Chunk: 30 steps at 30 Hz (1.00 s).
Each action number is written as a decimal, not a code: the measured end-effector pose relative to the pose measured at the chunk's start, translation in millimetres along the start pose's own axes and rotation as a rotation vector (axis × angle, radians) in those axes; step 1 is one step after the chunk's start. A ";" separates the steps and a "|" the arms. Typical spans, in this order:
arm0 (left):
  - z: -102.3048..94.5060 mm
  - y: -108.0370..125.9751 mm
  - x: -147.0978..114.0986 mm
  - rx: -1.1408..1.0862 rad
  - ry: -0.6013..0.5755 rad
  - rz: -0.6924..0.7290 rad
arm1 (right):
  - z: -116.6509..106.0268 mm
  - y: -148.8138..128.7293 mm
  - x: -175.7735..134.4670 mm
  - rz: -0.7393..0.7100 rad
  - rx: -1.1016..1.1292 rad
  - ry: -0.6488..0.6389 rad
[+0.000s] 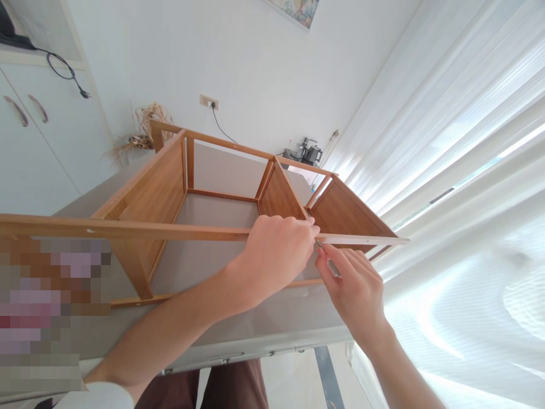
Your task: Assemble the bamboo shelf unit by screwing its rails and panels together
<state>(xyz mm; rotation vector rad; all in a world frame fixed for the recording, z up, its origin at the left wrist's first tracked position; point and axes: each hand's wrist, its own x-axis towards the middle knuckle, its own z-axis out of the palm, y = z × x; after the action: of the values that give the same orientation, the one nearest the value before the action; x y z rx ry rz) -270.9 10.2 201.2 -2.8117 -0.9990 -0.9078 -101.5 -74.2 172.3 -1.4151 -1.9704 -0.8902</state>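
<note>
A wooden shelf frame [170, 230] with several panels lies on its side in front of me. My left hand [276, 250] is closed over its near rail, close to where the middle panel [284, 190] meets it. Just to the right, my right hand [353, 281] pinches a small thin metal piece [320, 245] like a screw between thumb and forefinger. The tip of that piece is at the near rail, beside my left fingertips. My left fingers partly hide the joint, so I cannot tell whether the metal piece is in a hole.
The frame rests on a grey table [255, 318]. A kettle [314, 154] stands behind it, and dried stalks [155, 116] are at the back left. White curtains [460, 113] hang along the right, and a white cabinet [34, 136] is at the left.
</note>
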 end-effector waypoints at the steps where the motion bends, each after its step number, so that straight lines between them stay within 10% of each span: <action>1: -0.4 0.3 -0.2 -0.004 -0.002 -0.001 | -2.0 -0.4 1.6 -0.008 -0.027 -0.017; 7: -2.9 2.3 0.4 -0.030 -0.031 -0.027 | -7.1 -1.0 4.9 -0.048 -0.081 -0.114; 17: 4.0 -1.5 -0.3 -0.024 -0.005 0.006 | -3.4 -15.9 3.6 0.642 0.478 -0.239; 24: 1.5 -0.9 -0.2 -0.031 -0.024 -0.008 | -0.9 -21.2 -10.5 0.239 0.149 0.070; 30: 2.6 -1.1 -0.1 -0.031 0.011 -0.019 | 4.1 0.9 -10.1 0.053 0.049 0.038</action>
<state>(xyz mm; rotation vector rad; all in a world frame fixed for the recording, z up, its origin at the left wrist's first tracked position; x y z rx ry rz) -270.3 11.6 198.9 -2.8241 -1.0211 -0.9484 -97.9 -76.8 162.3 -1.4060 -1.9052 -0.8329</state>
